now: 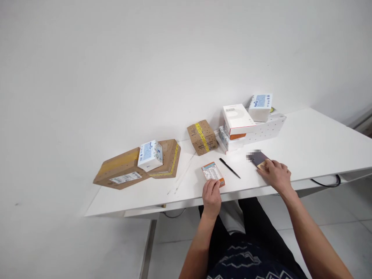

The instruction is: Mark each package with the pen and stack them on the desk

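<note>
plain white wall (145,58) behind, no marks; white table (314,143) set against it, thin metal leg (147,248) under left end; black cable (328,183) hanging below right edge; pale glossy tiled floor (334,217); light even, soft

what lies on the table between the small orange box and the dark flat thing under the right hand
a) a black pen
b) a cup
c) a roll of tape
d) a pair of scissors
a: a thin black pen lies on the white table, between the small orange box touched by the left hand and the dark flat thing under the right hand.
</note>
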`<action>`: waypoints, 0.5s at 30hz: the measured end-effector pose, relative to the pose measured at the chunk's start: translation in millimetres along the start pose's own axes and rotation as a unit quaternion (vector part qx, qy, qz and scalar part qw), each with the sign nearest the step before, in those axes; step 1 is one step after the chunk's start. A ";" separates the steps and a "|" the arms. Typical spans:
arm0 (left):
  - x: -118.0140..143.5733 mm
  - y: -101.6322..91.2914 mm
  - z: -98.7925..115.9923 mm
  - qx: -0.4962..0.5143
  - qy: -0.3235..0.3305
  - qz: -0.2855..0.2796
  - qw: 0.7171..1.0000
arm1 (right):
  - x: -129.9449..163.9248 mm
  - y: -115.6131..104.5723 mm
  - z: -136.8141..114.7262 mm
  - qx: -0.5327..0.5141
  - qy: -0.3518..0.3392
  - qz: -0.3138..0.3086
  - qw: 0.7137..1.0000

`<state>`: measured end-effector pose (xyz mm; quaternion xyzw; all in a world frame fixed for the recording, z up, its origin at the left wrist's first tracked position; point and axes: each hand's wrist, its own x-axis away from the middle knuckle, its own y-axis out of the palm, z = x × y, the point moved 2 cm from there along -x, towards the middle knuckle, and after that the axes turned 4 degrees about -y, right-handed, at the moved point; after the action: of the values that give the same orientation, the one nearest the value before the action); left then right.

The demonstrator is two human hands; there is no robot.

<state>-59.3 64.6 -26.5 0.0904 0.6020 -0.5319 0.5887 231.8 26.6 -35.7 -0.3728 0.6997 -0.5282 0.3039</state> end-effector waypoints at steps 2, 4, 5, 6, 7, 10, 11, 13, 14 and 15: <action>-0.4 -0.1 0.6 -0.001 0.002 0.002 1.000 | -3.4 -0.2 -5.8 0.007 0.005 0.000 1.000; -0.9 -0.6 1.6 -0.002 0.004 0.006 1.000 | -6.9 -1.8 -11.9 0.010 0.014 -0.011 1.000; -1.1 -0.8 2.1 -0.004 0.004 0.007 1.000 | -8.4 -3.2 -14.2 0.010 0.019 -0.016 1.000; -1.2 -1.1 2.7 -0.005 0.004 0.008 1.000 | -9.3 -5.1 -15.7 0.009 0.023 -0.019 1.000; -1.3 -1.3 3.2 -0.008 0.003 0.008 1.000 | -9.4 -7.4 -16.5 0.004 0.026 -0.020 0.999; -1.6 -1.9 4.8 -0.012 -0.004 0.003 1.000 | -3.2 -16.2 -16.8 -0.086 0.042 -0.020 0.995; -1.9 -2.1 5.3 -0.012 -0.007 0.001 1.000 | 1.5 -19.6 -17.7 -0.158 0.049 -0.025 0.986; -2.7 -2.7 6.5 -0.011 -0.013 0.000 1.000 | 15.1 -26.7 -23.8 -0.351 0.063 -0.056 0.932; -3.1 -3.0 7.0 -0.012 -0.016 0.000 1.000 | 23.9 -30.4 -29.8 -0.458 0.069 -0.083 0.882; -3.3 -3.1 7.5 -0.013 -0.018 -0.001 1.000 | 33.6 -34.1 -37.8 -0.556 0.075 -0.114 0.820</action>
<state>-56.0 59.4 -20.3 0.0723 0.5979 -0.5266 0.6000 189.6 12.1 6.0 -0.5151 0.8475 -0.1065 -0.0710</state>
